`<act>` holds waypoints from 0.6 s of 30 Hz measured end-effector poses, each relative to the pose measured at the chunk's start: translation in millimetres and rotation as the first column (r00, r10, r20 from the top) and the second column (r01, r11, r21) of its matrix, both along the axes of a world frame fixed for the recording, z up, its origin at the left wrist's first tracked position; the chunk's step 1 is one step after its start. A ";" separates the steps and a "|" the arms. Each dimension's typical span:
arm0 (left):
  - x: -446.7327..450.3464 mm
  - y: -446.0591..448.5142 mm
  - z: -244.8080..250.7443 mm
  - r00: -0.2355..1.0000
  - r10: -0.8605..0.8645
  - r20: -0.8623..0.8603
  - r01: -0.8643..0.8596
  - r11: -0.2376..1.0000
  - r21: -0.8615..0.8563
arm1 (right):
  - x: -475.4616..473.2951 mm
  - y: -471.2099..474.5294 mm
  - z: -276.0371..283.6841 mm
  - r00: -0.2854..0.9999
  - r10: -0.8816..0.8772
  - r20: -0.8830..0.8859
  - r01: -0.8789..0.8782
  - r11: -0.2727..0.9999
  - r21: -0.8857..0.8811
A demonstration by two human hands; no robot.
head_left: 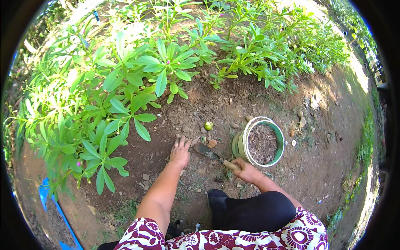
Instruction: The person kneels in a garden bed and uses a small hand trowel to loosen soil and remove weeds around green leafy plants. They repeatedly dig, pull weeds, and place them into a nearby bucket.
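My right hand is closed around the wooden handle of a garden trowel, whose dark metal blade lies low over the soil and points left. Just left of the blade tip, my left hand rests on the soil with its fingers slightly spread; whether anything small lies under the fingertips cannot be told. A pale green bucket stands beside my right hand, filled with dry brown plant mulch. Beyond the blade lie small stones and a green fruit.
Leafy green plants with small pink flowers spread across the left and far side. Stones and pale pieces lie right of the bucket. Blue sheeting edges the lower left. My dark shoe and bent knee are close below the trowel.
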State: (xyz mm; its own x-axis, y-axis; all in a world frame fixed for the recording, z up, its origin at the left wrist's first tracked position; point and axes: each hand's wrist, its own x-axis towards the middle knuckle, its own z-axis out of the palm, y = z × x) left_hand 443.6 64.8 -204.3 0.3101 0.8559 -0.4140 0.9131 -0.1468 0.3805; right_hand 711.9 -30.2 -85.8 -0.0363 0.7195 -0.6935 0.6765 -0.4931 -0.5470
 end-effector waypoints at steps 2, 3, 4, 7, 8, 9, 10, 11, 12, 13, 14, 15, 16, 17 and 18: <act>6.3 11.2 -8.2 0.999 -0.033 -0.036 0.032 0.999 -0.028 | -0.7 -1.4 -5.3 0.999 0.012 0.038 -0.014 0.999 0.053; 9.9 16.1 -11.5 0.996 -0.054 -0.068 0.050 0.997 -0.067 | -1.5 -2.3 -9.0 0.999 -0.006 0.039 0.004 0.998 0.060; 13.5 20.6 -14.0 0.995 -0.062 -0.079 0.057 0.997 -0.057 | -2.6 -2.8 -13.2 0.999 -0.017 0.050 0.014 0.998 0.063; 22.6 30.1 -19.3 0.991 -0.062 -0.120 0.053 0.996 -0.071 | -2.4 -3.3 -24.6 0.998 -0.039 0.039 0.035 0.996 0.080; 24.7 31.6 -20.6 0.992 -0.042 -0.116 0.035 0.997 -0.064 | -2.5 -2.9 -27.7 0.998 -0.047 0.036 0.043 0.995 0.089; 25.8 32.4 -21.8 0.995 -0.016 -0.103 0.012 0.999 -0.037 | -2.6 -2.0 -30.4 0.997 -0.057 0.049 0.052 0.995 0.090; 26.0 32.2 -22.9 0.995 -0.022 -0.100 0.018 0.999 -0.041 | -2.5 -0.8 -32.3 0.998 -0.056 0.002 0.055 0.992 0.110; 25.4 31.0 -23.9 0.996 -0.017 -0.087 0.015 1.000 -0.025 | -3.0 0.6 -33.8 0.998 -0.052 -0.029 0.056 0.991 0.125; 24.0 30.3 -24.9 0.997 -0.006 -0.072 0.004 1.000 -0.030 | -3.4 2.2 -34.8 0.998 -0.049 -0.046 0.054 0.991 0.122; 21.8 30.5 -26.0 0.999 0.013 -0.045 -0.014 1.000 -0.020 | -4.2 3.5 -35.4 0.996 -0.053 -0.065 0.061 0.989 0.134; 19.5 30.9 -26.9 0.999 0.036 -0.016 -0.036 0.999 -0.033 | -5.1 5.1 -35.5 0.996 -0.059 -0.070 0.068 0.990 0.127; 17.4 31.5 -27.8 0.999 0.050 0.006 -0.050 0.997 -0.056 | -6.3 6.3 -35.5 0.995 -0.067 -0.074 0.075 0.990 0.119; 15.2 35.1 -28.5 0.986 0.144 0.082 -0.143 0.989 -0.025 | -7.4 7.8 -35.1 0.994 -0.077 -0.072 0.086 0.989 0.124; 12.4 41.2 -29.1 0.962 0.226 0.152 -0.227 0.974 -0.005 | -8.5 9.1 -34.8 0.994 -0.088 -0.069 0.096 0.987 0.129; 11.0 46.8 -29.6 0.927 0.301 0.222 -0.310 0.951 0.007 | -9.9 10.5 -34.5 0.993 -0.104 -0.056 0.110 0.985 0.131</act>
State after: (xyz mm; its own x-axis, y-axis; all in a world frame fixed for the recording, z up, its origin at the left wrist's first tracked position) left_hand 454.5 111.5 -233.9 0.1084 0.9383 -0.3284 0.8126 0.1066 0.5730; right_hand 702.1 -19.7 -120.3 0.0148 0.8074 -0.5899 0.5947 -0.4813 -0.6439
